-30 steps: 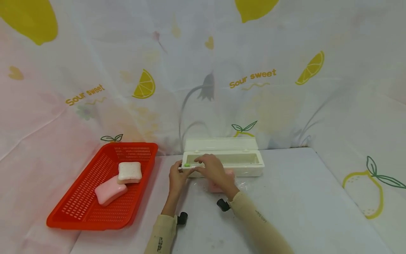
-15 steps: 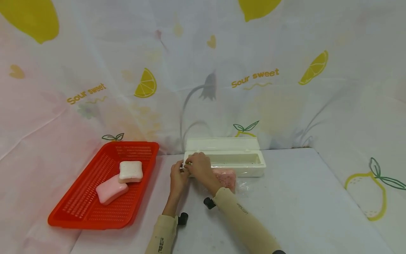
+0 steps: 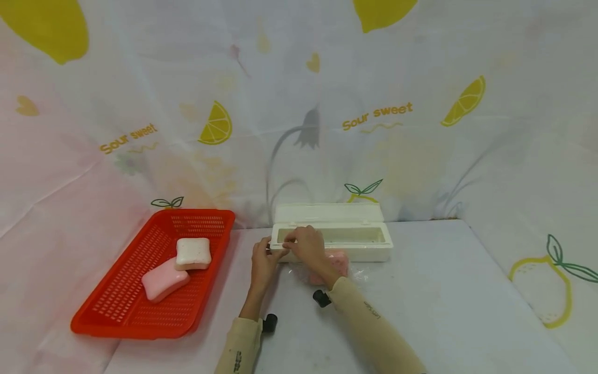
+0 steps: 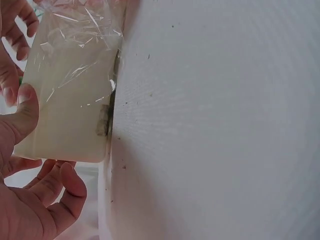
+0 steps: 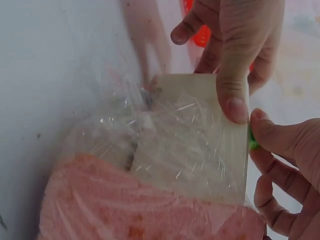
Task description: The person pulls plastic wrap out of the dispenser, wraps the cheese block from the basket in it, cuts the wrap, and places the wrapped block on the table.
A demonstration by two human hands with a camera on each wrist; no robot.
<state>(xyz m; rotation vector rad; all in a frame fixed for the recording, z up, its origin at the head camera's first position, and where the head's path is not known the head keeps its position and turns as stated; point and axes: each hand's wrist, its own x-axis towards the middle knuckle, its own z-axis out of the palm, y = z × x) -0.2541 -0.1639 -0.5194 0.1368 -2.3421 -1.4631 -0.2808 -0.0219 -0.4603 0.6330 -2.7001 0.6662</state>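
Note:
A long white cling film dispenser stands with its lid raised against the cloth. My left hand grips its left end, thumb on the front top edge and fingers around the side. The thumb and forefinger of my right hand pinch a small green slider on that front edge, near the left hand's thumb. Clear film hangs crumpled down the dispenser's front. It covers a pink, flecked block on the table before the box, partly hidden by my right wrist in the head view.
A red plastic basket stands at the left, holding a smooth pink block and a white speckled block that overlaps it. A lemon-printed cloth hangs close behind the white table.
My right hand has gone left along the dispenser's front edge to the green slider, then shifted slightly back right. The left hand keeps its grip on the end.

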